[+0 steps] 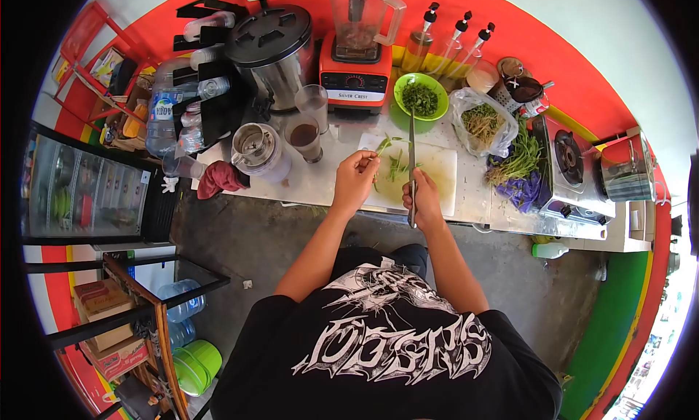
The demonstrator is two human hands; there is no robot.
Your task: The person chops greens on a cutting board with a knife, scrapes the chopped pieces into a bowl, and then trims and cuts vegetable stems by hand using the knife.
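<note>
My left hand [354, 181] pinches a green leafy stem [384, 145] over the left side of a white cutting board [440, 161]. Closed around the handle of a knife [412, 147], my right hand [424, 194] holds it with the blade pointing away from me. The blade tip reaches toward a lime-green bowl [440, 114] full of chopped greens [420, 100]. Some loose green pieces [397, 167] lie on the board between my hands.
A blender [355, 78] stands behind the board. Glasses, one with brown liquid [303, 135], are at the left. A plastic bag of greens [480, 121], bundled stems [520, 154] and a gas stove [571, 161] are at the right. Pump bottles [420, 41] line the wall.
</note>
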